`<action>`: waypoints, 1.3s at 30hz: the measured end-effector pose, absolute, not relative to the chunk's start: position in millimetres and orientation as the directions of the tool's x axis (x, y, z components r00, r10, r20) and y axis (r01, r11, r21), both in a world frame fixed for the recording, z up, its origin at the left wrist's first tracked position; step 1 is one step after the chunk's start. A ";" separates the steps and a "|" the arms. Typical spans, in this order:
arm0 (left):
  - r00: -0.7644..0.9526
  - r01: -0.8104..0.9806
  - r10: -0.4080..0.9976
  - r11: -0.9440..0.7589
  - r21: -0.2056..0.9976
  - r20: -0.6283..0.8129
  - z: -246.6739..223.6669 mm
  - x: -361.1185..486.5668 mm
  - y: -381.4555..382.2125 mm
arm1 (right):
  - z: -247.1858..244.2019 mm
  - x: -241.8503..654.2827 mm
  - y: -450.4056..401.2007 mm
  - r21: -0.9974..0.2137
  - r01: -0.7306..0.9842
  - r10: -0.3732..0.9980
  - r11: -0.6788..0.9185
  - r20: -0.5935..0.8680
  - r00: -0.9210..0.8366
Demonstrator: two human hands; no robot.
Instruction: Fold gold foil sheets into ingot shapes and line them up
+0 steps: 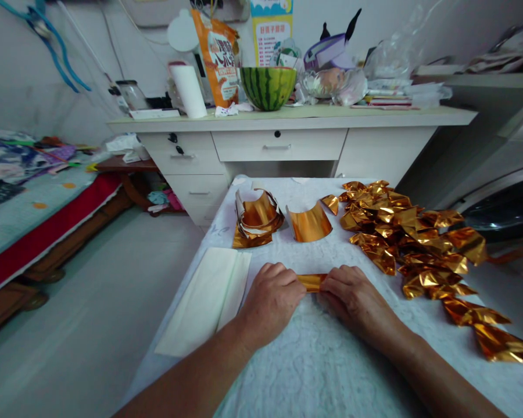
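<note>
A: so where was that gold foil piece sitting?
B: right in the middle lol. It lay at 3 o'clock from the left hand, 9 o'clock from the right hand, long axis running 9-to-3. Neither was nearer, both touched it.
A: and the grip?
B: fingers curled in, each hand pinching one end, tips mostly hidden. A curved foil sheet lay past it at 12.

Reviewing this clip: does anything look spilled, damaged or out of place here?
Nothing looks clearly spilled or damaged. The gold foil pieces look untidy, heaped loosely and trailing to the right edge of the cloth-covered table, where some might slip off. The left hand and right hand hold a gold strip.
</note>
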State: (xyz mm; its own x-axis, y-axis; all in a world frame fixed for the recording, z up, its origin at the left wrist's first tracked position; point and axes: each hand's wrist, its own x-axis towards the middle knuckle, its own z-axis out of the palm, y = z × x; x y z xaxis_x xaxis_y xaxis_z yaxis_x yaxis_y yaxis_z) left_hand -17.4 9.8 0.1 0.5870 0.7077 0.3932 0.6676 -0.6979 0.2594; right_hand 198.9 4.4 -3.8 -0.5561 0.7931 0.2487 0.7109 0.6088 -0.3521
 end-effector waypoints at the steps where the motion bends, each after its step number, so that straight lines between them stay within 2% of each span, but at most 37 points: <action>1: 0.585 0.668 0.703 -0.701 0.251 0.404 0.7 -18.1 10.1 | -3.9 199.6 4.8 -0.347 0.711 0.791 0.612 0.259 -0.555; 7: 0.566 0.675 0.687 -0.704 0.222 0.456 3.7 -23.0 12.5 | -3.7 206.5 6.8 -0.345 0.712 0.791 0.612 0.281 -0.544; 12: 0.545 0.708 0.719 -0.670 0.222 0.431 5.7 -24.7 12.5 | -2.5 210.3 7.7 -0.329 0.707 0.777 0.626 0.340 -0.530; 18: 0.530 0.736 0.758 -0.634 0.236 0.381 8.5 -26.3 11.6 | 0.6 209.6 7.3 -0.314 0.704 0.769 0.637 0.335 -0.545; 24: 0.536 0.722 0.731 -0.656 0.219 0.422 11.2 -26.9 10.0 | -0.3 208.9 6.5 -0.292 0.704 0.755 0.647 0.375 -0.538; 30: 0.558 0.710 0.702 -0.680 0.184 0.443 9.5 -28.2 9.0 | 0.2 211.0 5.9 -0.353 0.694 0.775 0.627 0.373 -0.511; 34: 0.520 0.730 0.736 -0.647 0.223 0.432 10.7 -28.9 10.3 | 1.4 212.9 5.9 -0.404 0.689 0.796 0.602 0.378 -0.473; 39: 0.415 0.732 0.812 -0.566 0.379 0.410 12.5 -28.3 10.6 | 3.0 212.9 5.6 -0.380 0.675 0.761 0.633 0.464 -0.453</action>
State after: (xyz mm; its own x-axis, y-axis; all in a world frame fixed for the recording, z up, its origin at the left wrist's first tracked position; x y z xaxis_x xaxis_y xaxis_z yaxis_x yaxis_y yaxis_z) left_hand -28.3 10.6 12.5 0.4149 0.8121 0.4103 0.7324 -0.5657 0.3789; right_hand 212.9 5.6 3.0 -0.4530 0.7611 0.4641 0.6746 0.6331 -0.3797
